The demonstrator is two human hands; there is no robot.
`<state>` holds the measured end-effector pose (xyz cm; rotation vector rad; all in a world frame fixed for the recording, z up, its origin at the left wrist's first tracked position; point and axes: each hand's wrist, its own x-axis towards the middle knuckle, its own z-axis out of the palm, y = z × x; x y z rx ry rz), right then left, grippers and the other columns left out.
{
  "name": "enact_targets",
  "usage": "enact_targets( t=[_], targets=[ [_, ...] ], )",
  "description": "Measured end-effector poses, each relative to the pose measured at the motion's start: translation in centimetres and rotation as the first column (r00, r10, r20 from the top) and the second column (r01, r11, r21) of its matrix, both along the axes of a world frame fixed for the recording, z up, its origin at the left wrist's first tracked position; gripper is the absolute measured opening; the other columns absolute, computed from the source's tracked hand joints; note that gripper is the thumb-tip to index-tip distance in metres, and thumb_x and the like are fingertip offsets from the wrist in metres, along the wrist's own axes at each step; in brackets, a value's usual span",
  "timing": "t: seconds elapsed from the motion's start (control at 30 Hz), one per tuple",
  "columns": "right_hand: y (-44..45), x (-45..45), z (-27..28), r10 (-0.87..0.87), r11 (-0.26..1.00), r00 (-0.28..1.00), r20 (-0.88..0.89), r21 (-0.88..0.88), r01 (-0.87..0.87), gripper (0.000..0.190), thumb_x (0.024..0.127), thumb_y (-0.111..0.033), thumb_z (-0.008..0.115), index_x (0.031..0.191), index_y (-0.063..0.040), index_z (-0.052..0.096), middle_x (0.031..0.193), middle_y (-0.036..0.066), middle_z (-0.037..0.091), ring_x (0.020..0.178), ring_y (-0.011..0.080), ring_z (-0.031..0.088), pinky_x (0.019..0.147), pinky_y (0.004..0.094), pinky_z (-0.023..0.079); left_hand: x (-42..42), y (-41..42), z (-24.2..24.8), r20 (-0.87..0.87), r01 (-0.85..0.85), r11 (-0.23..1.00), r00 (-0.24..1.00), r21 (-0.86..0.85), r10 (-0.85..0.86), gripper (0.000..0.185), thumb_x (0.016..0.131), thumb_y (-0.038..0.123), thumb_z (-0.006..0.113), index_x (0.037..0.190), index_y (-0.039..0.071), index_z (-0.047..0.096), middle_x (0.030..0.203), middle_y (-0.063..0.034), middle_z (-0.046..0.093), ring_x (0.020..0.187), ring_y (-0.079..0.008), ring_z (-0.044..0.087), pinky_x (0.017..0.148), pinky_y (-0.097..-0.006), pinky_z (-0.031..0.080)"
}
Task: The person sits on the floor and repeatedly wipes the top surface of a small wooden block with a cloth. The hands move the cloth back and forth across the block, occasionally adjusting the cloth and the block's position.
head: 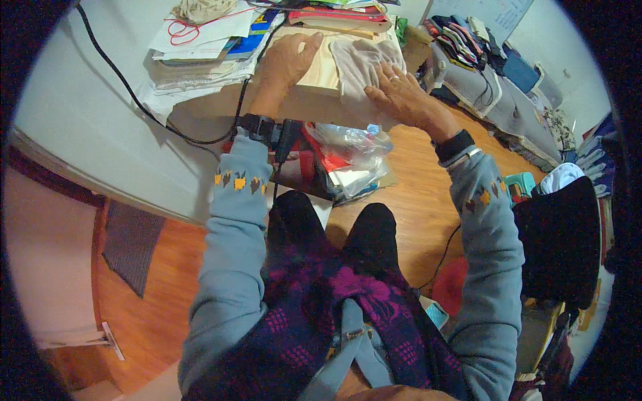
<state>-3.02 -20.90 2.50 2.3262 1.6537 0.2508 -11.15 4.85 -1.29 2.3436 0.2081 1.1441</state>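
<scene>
My right hand (396, 95) lies flat over a pale cloth (356, 57), fingers extended, one wearing a ring. The cloth is spread on the right part of a light wooden surface (321, 70) and hangs over its front edge. At the left part of that surface rests my left hand (286, 62), its fingers bent and partly hidden; a small gap shows beside the thumb. Nothing is visible in my left hand. A black strap circles the left wrist, close to a black plug-like connector (287, 140) on a cable.
Stacked papers (200, 70) with a red cord (185, 31) lie left of the wood, books (341, 17) behind it. A black cable (118, 80) loops by my left wrist. Below are plastic bags (351, 150). A black chair (556, 240) and a sofa (501, 110) bearing clothes stand at right.
</scene>
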Motion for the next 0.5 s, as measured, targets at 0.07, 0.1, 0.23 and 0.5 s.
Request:
enact_targets(
  t=[0.07,0.1,0.23,0.5],
  targets=[
    [-0.2,-0.3,-0.7,0.041,0.992,0.999,0.003,0.118,-0.041,0.062,0.103,-0.045,0.032,0.138,0.005,0.04,0.148,0.033,0.034,0.138,0.0453,0.034,0.113,0.054,0.027,0.0,0.1,0.0,0.012,0.015,1.0,1.0,-0.002,-0.014,0.064,0.093,0.061,0.044,0.098,0.003,0.071,0.098,-0.0253,0.068,0.095,-0.0432,0.062,0.083,-0.0495,0.048],
    [-0.3,-0.5,-1.1,0.058,0.985,0.998,0.019,0.16,-0.061,0.066,0.103,-0.047,0.033,0.138,0.009,0.039,0.146,0.034,0.036,0.137,0.0454,0.035,0.114,0.0526,0.027,0.1,0.0,0.0,0.028,0.025,1.0,0.999,-0.006,-0.025,0.065,0.094,0.061,0.044,0.098,0.003,0.071,0.098,-0.0249,0.068,0.095,-0.0432,0.062,0.083,-0.0496,0.048],
    [-0.1,-1.0,-2.3,0.087,0.931,0.996,0.004,0.355,-0.083,0.064,0.1,-0.042,0.042,0.134,0.013,0.041,0.136,0.034,0.047,0.128,0.0482,0.045,0.106,0.0521,0.037,-0.3,0.0,0.0,0.037,0.046,0.998,0.998,-0.037,-0.045,0.066,0.094,0.063,0.042,0.098,0.004,0.072,0.099,-0.0235,0.068,0.096,-0.0426,0.062,0.083,-0.0492,0.048],
    [0.8,-2.2,-2.0,0.055,0.978,0.996,-0.064,0.206,-0.041,0.077,0.1,-0.045,0.044,0.139,0.018,0.028,0.145,0.04,0.031,0.138,0.0513,0.03,0.116,0.0501,0.024,-0.3,-0.3,0.0,0.062,0.054,0.996,0.997,-0.078,-0.049,0.07,0.091,0.068,0.042,0.104,0.007,0.073,0.102,-0.0211,0.07,0.1,-0.0401,0.064,0.086,-0.0475,0.049]
  ],
)
